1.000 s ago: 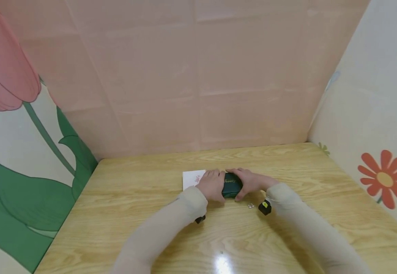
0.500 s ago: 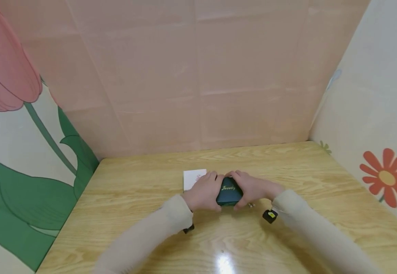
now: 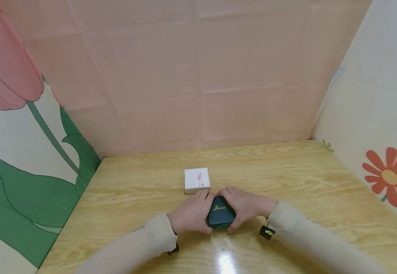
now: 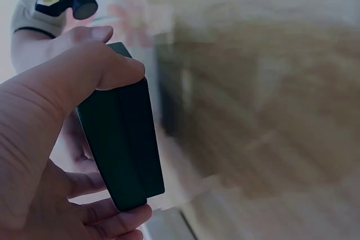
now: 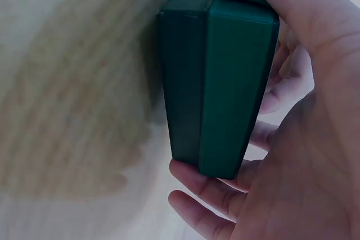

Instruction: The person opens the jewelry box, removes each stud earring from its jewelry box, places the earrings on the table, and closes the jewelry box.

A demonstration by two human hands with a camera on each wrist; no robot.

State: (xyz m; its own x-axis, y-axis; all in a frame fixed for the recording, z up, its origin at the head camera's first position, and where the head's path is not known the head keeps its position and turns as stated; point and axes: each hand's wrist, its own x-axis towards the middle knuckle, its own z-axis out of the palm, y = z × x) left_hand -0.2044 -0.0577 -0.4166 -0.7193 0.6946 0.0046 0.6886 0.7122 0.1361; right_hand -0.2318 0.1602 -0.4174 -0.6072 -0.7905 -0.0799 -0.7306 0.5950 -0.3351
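Note:
A dark green jewelry box (image 3: pixel 221 215) with gold "Jewelry" lettering on its lid sits between both hands in the head view. My left hand (image 3: pixel 194 214) grips its left side, thumb on the near end and fingertips at the far end. From the other side my right hand (image 3: pixel 250 206) holds it the same way. In the left wrist view the box (image 4: pixel 121 144) shows a seam along its side, and its lid looks closed. The right wrist view shows the box (image 5: pixel 219 82) from its other side, above a blurred tabletop.
Beyond the hands, a white box (image 3: pixel 196 179) with a pink flower print lies on the wooden table (image 3: pixel 143 171). A pink backdrop (image 3: pixel 198 76) rises behind the table's far edge. Printed flower panels stand at left and right.
Both hands have drawn the jewelry box nearer and slightly left. The white box is now uncovered. Small shiny pieces seen earlier on the table by the right hand are now out of sight.

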